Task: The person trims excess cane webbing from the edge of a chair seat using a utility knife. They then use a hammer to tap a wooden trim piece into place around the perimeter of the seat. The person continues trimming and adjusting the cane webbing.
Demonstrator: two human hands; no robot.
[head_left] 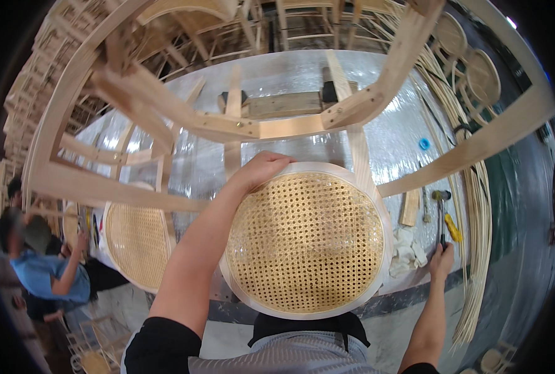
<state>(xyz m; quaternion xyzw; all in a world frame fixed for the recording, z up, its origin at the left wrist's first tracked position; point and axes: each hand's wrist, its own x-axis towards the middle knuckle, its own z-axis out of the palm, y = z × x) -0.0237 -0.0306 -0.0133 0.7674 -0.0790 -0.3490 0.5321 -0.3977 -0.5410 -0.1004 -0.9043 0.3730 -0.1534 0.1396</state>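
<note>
My left hand (260, 169) grips the far rim of a round woven cane seat (305, 243) with a pale wooden ring, holding it up in front of my body. Off to the right, my right hand (441, 258) is closed around the handle of a hammer (441, 215) that lies on the table with its head pointing away from me. An upturned bare wooden chair frame (259, 128) stands on the plastic-covered table (302, 75), its legs reaching over and around the seat.
A second cane seat (137, 240) lies at the left table edge. White cloth (405, 252), a wood offcut (410, 207), a yellow-handled tool (453, 227) and a blue cap (424, 144) sit at right. Cane strips (477, 249) hang off the right side. A person in blue (40, 274) works at left.
</note>
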